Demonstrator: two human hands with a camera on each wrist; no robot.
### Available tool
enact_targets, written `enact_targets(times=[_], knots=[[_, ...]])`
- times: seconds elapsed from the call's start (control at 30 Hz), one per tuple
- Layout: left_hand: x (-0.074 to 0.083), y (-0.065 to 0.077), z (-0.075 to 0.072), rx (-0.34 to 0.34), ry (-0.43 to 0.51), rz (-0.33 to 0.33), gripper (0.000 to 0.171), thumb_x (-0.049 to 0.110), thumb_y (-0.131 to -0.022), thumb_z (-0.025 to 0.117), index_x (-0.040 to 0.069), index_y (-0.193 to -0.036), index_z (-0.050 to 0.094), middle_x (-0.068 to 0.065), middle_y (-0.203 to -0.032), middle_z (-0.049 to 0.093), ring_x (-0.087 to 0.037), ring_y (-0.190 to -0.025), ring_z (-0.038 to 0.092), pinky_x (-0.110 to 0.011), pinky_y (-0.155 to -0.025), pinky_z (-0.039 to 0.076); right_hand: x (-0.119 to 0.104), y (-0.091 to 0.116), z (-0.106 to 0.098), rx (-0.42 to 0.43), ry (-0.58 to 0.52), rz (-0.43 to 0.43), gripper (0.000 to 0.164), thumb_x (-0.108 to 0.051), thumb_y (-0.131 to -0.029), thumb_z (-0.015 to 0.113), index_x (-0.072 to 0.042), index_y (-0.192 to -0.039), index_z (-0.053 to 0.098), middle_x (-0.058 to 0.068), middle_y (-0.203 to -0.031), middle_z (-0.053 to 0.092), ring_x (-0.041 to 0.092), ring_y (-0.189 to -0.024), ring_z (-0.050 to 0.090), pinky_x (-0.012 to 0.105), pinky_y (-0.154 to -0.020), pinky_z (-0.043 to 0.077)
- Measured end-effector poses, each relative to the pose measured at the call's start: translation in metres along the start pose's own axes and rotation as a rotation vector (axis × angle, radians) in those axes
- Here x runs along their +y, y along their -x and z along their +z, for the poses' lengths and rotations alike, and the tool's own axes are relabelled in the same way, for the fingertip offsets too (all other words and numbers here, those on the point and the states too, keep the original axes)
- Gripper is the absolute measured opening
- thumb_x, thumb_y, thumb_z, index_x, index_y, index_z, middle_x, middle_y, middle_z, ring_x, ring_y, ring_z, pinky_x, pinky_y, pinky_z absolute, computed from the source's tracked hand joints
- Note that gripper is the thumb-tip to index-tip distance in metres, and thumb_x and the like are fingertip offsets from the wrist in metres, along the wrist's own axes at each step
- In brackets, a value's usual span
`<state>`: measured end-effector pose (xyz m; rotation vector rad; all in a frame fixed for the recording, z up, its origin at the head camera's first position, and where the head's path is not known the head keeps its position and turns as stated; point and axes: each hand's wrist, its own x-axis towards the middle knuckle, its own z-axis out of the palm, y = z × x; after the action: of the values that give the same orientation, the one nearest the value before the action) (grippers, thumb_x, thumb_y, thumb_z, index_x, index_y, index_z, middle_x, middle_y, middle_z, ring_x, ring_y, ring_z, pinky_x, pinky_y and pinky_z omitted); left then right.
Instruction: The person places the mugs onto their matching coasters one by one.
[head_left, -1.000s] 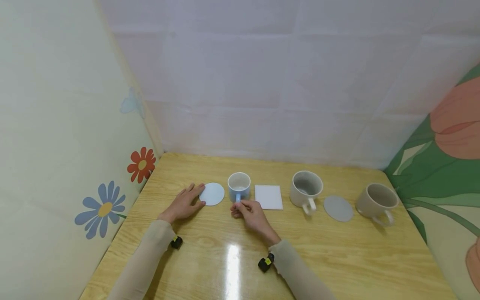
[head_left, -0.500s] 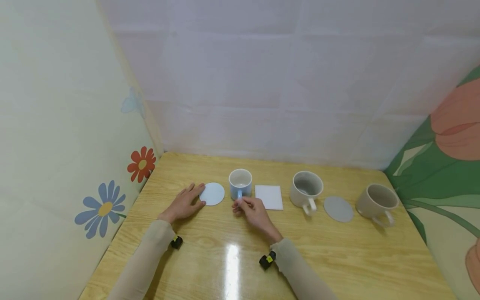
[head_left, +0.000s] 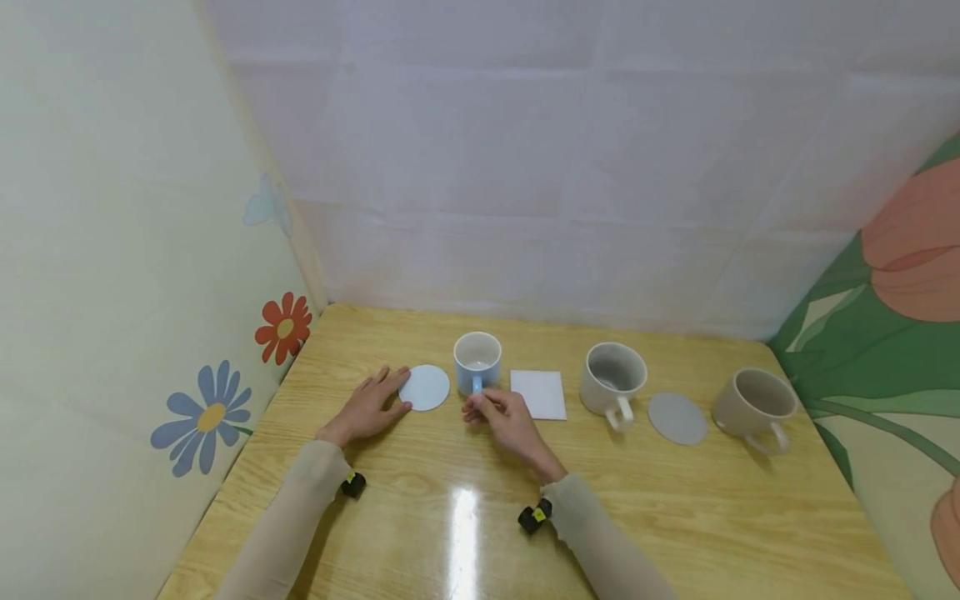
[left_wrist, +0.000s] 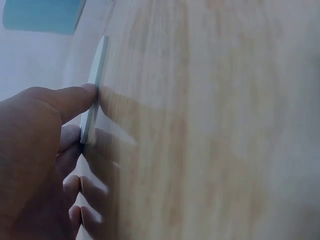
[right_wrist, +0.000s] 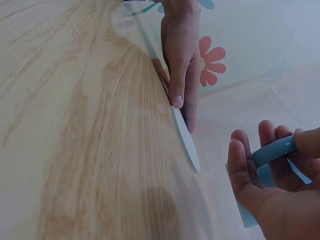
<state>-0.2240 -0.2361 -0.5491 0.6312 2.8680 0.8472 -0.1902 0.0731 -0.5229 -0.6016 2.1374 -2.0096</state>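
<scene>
"What is seen nearest?"

"At the bottom of the head view, two beige sleeves [head_left: 285, 517] are shown, with a small black device [head_left: 535, 517] worn at each wrist. A wood-grain table [head_left: 420, 525] is spread beneath them."

"How is the left hand [head_left: 369, 407] placed?"

"It is laid left of centre, its fingers extended and slightly apart. The rim of a pale blue round coaster [head_left: 426, 387] is touched by the thumb and a fingertip."

"And the right hand [head_left: 510, 423]?"

"Near the middle of the frame, it is clamped on the handle [right_wrist: 274, 151] of a blue mug [head_left: 477, 365]; the handle is pinched by the thumb, and more fingers are curled beside it."

"Where is that mug?"

"It is held upright just right of the pale blue coaster. In the right wrist view, its base is shown raised off the wood."

"What is set farther along?"

"A white square coaster [head_left: 538, 395] is placed just right of the mug. Toward the right edge, a pale mug [head_left: 609, 385], a grey round coaster [head_left: 677, 418] and a beige mug [head_left: 750, 407] are lined up, both handles turned toward the bottom of the frame."

"And farthest off?"

"A creased pale sheet [head_left: 487, 167] is hung across the top."
</scene>
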Motion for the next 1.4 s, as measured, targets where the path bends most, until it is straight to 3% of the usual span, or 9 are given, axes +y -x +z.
enact_targets(times=[0.2, 0.4, 0.83, 1.1, 1.4], knots=[[-0.013, -0.001, 0.008, 0.025, 0.019, 0.032, 0.073, 0.042, -0.108, 0.062, 0.004, -0.165, 0.038, -0.018, -0.171, 0.037, -0.054, -0.159, 0.021, -0.073, -0.127, 0.015, -0.005, -0.002, 0.000, -0.012, 0.015, -0.020, 0.030, -0.010, -0.112, 0.053, 0.015, -0.108, 0.071, 0.036, -0.106, 0.073, 0.051, -0.096, 0.074, 0.059, -0.088, 0.064], [-0.022, -0.005, 0.015, 0.035, 0.058, 0.030, 0.072, 0.036, -0.107, 0.064, 0.007, -0.167, 0.036, -0.015, -0.173, 0.035, -0.051, -0.162, 0.017, -0.071, -0.128, 0.010, -0.008, -0.007, -0.001, -0.006, 0.026, -0.008, 0.029, -0.010, -0.112, 0.054, 0.013, -0.107, 0.072, 0.033, -0.105, 0.074, 0.045, -0.095, 0.076, 0.059, -0.088, 0.063], [-0.020, -0.006, 0.013, 0.027, 0.083, 0.027, 0.071, 0.035, -0.107, 0.063, 0.009, -0.167, 0.036, -0.015, -0.174, 0.033, -0.050, -0.163, 0.014, -0.071, -0.128, 0.007, -0.015, -0.012, 0.000, -0.050, 0.022, -0.038, 0.032, -0.012, -0.113, 0.052, 0.013, -0.109, 0.071, 0.034, -0.106, 0.073, 0.045, -0.094, 0.076, 0.056, -0.087, 0.064], [-0.019, -0.004, 0.015, 0.023, 0.097, 0.055, 0.073, 0.048, -0.108, 0.058, 0.011, -0.168, 0.035, -0.016, -0.174, 0.034, -0.054, -0.161, 0.015, -0.075, -0.126, 0.008, -0.014, -0.011, 0.000, -0.079, 0.017, -0.043, 0.032, -0.011, -0.113, 0.051, 0.014, -0.109, 0.070, 0.035, -0.106, 0.072, 0.046, -0.095, 0.075, 0.064, -0.089, 0.061], [-0.026, -0.003, 0.017, 0.006, 0.086, 0.009, 0.072, 0.042, -0.109, 0.060, 0.013, -0.169, 0.032, -0.012, -0.176, 0.030, -0.048, -0.164, 0.012, -0.070, -0.129, 0.006, -0.015, -0.013, 0.001, -0.107, 0.011, -0.055, 0.031, -0.010, -0.113, 0.051, 0.013, -0.108, 0.071, 0.035, -0.105, 0.072, 0.048, -0.095, 0.074, 0.065, -0.089, 0.061]])
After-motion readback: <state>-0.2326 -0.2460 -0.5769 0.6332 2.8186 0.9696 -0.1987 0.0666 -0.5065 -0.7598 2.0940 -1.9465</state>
